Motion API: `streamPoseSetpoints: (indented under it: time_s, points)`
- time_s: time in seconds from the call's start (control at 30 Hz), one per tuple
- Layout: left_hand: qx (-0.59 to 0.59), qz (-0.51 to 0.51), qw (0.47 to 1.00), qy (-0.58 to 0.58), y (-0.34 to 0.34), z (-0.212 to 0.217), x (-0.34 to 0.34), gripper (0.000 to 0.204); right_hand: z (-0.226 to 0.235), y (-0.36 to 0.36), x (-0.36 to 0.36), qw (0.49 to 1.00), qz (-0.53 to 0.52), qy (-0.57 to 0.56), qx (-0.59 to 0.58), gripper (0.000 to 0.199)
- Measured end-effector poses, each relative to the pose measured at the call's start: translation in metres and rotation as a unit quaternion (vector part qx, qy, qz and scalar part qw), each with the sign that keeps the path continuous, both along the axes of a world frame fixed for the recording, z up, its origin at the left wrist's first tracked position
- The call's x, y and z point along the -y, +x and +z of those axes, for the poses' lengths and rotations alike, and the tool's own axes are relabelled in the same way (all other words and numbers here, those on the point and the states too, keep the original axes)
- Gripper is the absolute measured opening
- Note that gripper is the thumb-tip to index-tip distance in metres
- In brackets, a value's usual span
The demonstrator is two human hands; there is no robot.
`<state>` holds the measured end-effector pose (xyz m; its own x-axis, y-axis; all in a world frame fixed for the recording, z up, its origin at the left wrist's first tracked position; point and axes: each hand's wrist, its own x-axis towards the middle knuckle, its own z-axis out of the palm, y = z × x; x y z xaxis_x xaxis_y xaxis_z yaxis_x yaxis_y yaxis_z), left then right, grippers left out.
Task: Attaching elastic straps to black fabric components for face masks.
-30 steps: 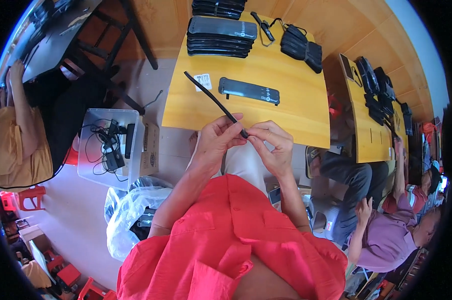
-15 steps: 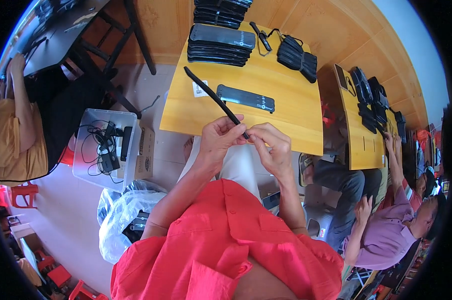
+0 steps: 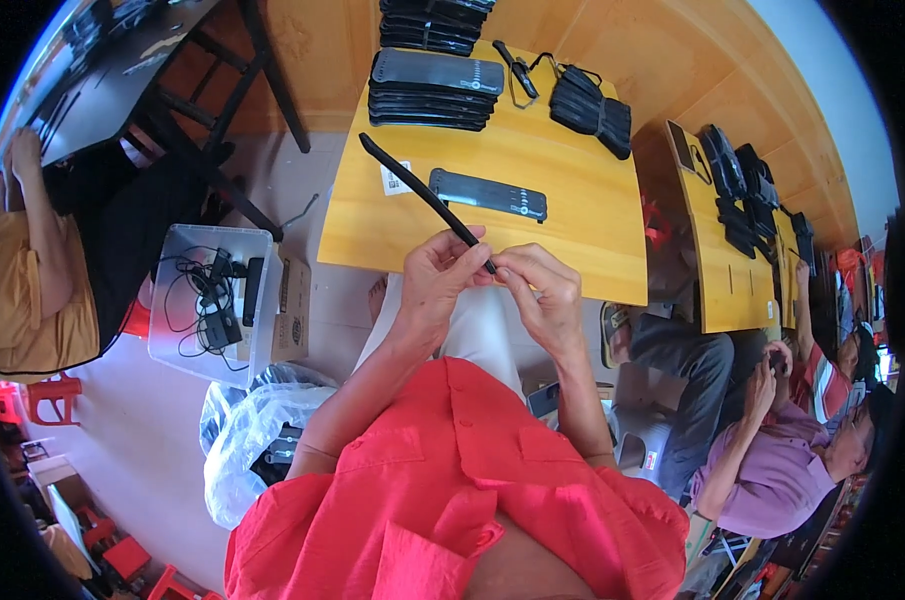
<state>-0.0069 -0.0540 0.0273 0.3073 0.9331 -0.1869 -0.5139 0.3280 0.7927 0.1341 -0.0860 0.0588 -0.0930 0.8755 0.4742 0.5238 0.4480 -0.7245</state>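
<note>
A long, thin, slightly curved black strip (image 3: pixel 412 183) slants from above the table down to my hands. My left hand (image 3: pixel 437 285) is closed around it near its lower end, thumb on top. The fingertips of my right hand (image 3: pixel 544 292) pinch at that same lower end; the exact grip is partly hidden by the fingers. Beyond my hands, a flat dark package with a clear front (image 3: pixel 492 195) lies on the yellow table (image 3: pixel 572 255). A small white printed label (image 3: pixel 395 178) lies beside it, partly behind the strip.
At the table's back stand a stack of similar packages (image 3: pixel 432 100), a bundle of black pieces (image 3: pixel 592 112) and a black handled tool (image 3: pixel 517 72). A clear bin with cables (image 3: pixel 212 300) and a plastic bag (image 3: pixel 257 425) are at left. Co-workers sit on both sides.
My hands and the strip keep almost the same pose; the view has shifted slightly. At right, the co-worker in purple has brought both hands together around a small dark thing.
</note>
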Motion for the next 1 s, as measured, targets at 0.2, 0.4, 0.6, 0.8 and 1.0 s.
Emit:
streamPoseSetpoints:
  time_s: [0.2, 0.4, 0.6, 0.8, 1.0]
  points:
    - [-0.006, 0.026, 1.0, 0.014, 0.001, 0.004, -0.001, 0.031, 0.0, -0.006, 0.001, 0.999, -0.021, 0.031, 0.021, 0.013]
    - [-0.018, 0.023, 0.999, 0.018, 0.001, 0.003, -0.001, 0.032, 0.0, -0.009, 0.002, 0.999, -0.03, 0.014, 0.024, 0.01]
    - [-0.033, -0.025, 0.999, 0.024, -0.009, 0.002, -0.004, 0.034, -0.003, -0.01, -0.003, 0.999, -0.021, -0.042, -0.003, 0.004]
    - [-0.066, -0.015, 0.997, 0.038, -0.014, 0.009, -0.005, 0.03, -0.009, -0.02, -0.003, 0.996, -0.044, -0.058, -0.043, 0.003]
    - [-0.507, 0.032, 0.839, 0.195, -0.026, 0.023, 0.004, 0.043, -0.009, -0.024, -0.002, 0.996, -0.061, -0.041, -0.056, 0.003]
